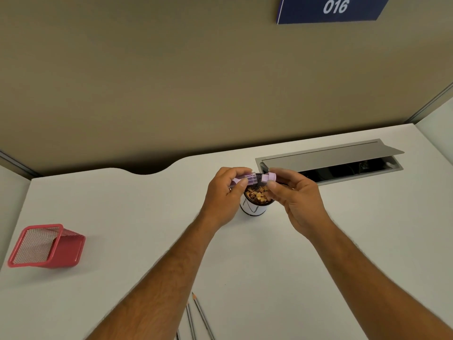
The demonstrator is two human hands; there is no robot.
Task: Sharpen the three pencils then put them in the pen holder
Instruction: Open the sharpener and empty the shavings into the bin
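Note:
A lilac pencil sharpener is pulled apart into two pieces above a small cup (255,209) full of pencil shavings. My left hand (224,192) grips the longer body piece (241,179). My right hand (297,195) pinches the cap piece (269,177). The two pieces are a small gap apart. Grey pencils (202,315) lie side by side on the white desk (137,241) near its front edge, between my forearms, tips pointing away from me. The red mesh pen holder (47,245) stands at the far left of the desk, with nothing visible in it.
A grey cable hatch (328,160) stands with its lid raised at the back right of the desk, just behind my right hand. A tan partition wall rises behind the desk, with a blue sign reading 016 (334,7) at the top.

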